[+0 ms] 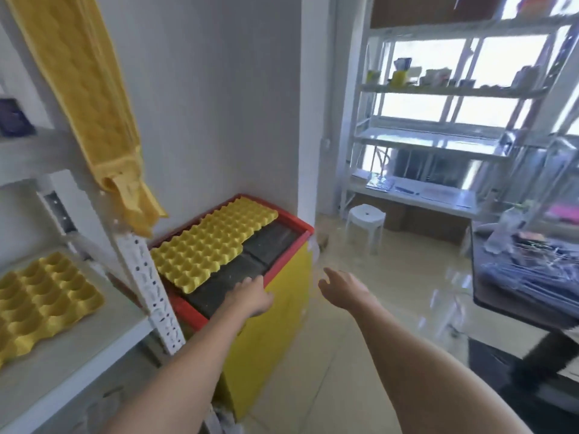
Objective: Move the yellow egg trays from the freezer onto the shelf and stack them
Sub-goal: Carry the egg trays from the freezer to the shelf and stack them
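Note:
Yellow egg trays (213,239) lie flat on the dark lid of a yellow freezer with a red rim (282,216). Another yellow egg tray (44,296) rests on the white shelf (103,349) at the left. My left hand (250,296) reaches over the freezer's front edge, fingers spread, just short of the nearest tray and holding nothing. My right hand (341,286) hovers in the air to the right of the freezer, fingers apart and empty.
A yellow tray-like stack (87,98) leans high at the upper left above the perforated white shelf post (150,292). A white stool (365,220) and white racks (438,139) stand by the window. A dark table (526,277) juts in at the right.

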